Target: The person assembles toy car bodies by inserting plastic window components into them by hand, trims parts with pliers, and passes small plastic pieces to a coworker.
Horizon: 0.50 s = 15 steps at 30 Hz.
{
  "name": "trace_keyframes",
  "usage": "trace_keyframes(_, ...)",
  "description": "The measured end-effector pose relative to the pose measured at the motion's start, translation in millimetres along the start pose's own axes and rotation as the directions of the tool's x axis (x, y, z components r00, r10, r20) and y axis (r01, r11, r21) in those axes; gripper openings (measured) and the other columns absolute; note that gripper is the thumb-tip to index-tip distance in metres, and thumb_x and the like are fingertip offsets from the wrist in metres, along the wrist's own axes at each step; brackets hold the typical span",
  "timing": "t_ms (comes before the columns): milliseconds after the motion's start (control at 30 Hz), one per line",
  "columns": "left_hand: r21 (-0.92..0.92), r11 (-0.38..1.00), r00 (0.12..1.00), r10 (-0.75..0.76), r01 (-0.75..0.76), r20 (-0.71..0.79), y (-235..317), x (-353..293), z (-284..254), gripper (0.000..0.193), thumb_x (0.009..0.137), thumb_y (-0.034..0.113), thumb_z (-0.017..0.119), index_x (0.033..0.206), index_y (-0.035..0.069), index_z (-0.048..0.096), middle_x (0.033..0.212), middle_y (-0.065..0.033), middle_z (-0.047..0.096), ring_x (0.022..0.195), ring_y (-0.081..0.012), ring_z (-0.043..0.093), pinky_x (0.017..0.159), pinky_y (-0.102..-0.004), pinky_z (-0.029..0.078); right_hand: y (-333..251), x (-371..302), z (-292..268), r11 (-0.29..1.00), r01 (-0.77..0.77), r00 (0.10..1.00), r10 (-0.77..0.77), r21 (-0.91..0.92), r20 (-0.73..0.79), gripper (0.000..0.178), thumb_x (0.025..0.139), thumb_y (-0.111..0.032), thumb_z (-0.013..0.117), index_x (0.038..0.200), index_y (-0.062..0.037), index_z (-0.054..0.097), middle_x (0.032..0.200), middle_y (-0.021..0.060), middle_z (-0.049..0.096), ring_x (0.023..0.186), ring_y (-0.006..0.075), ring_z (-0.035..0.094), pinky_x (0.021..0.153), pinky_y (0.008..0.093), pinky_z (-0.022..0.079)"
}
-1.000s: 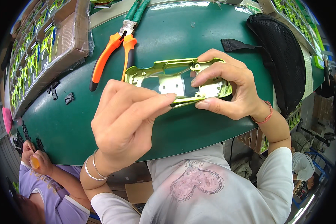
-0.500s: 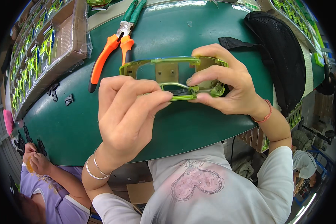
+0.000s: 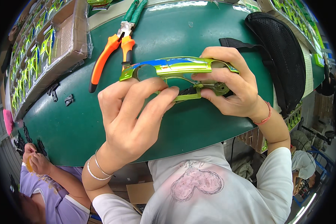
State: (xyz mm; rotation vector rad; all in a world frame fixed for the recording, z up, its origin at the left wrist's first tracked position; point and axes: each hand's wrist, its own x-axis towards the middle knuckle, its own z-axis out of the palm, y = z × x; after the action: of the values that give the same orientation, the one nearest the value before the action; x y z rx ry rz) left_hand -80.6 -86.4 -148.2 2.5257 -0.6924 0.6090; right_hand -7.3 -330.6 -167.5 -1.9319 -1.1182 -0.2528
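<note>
Both hands hold a lime-green plastic shell with blue on its side and arched cut-outs, shaped like a toy car body, above the green table. My left hand pinches its near rim with thumb and fingertips. At the other end, my right hand grips it, fingers on top and thumb beneath. A dark piece shows inside, partly hidden by the shell; its kind I cannot tell. Beyond my left hand lie pliers with orange and black handles, their head against green-handled pliers.
A cardboard box of green parts stands at left, another box at far right. A black mesh bag lies on the right. Small black parts rest on the left. At lower left, a co-worker's hands are at the table edge.
The shell has been tilted, so its glossy outer side with blue now shows instead of its inside. Both hands have shifted slightly with it and keep their hold.
</note>
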Motion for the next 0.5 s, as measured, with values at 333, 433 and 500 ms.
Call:
trace_keyframes(333,-0.087,0.995,0.998,0.035,-0.040,-0.061,-8.3,4.2,2.4,0.037,0.068,0.000,0.081,0.105,0.005,0.074,0.103,-0.0067,0.070,0.092,-0.0286,0.058,0.084,-0.0376,0.049,-1.6,4.7,-3.6,0.997,-0.045,0.999,0.046,0.060,-0.019,0.044,0.064,0.001,0.083,0.107,-0.0044,0.073,0.123,0.0162,0.062,0.094,0.0262,0.067,0.079,0.0349,0.058)
trace_keyframes(433,-0.125,0.992,0.999,0.016,-0.022,-0.048,-8.4,4.4,2.0,0.042,0.066,0.001,0.083,0.106,0.004,0.074,0.103,-0.0066,0.070,0.093,-0.0294,0.058,0.083,-0.0372,0.050,0.9,2.5,-0.5,0.991,-0.098,0.995,0.099,0.096,-0.001,0.042,0.065,-0.004,0.082,0.106,-0.0050,0.073,0.119,0.0155,0.063,0.093,0.0253,0.067,0.079,0.0331,0.057)
trace_keyframes(500,-0.128,0.991,0.998,0.019,-0.026,-0.059,-8.3,5.3,4.9,0.041,0.066,0.001,0.084,0.105,0.003,0.074,0.102,-0.0066,0.070,0.091,-0.0291,0.058,0.081,-0.0370,0.050,0.4,2.0,-1.8,0.987,-0.120,0.993,0.119,0.110,0.016,0.041,0.065,-0.004,0.083,0.105,-0.0052,0.073,0.119,0.0152,0.063,0.092,0.0248,0.067,0.078,0.0325,0.056)
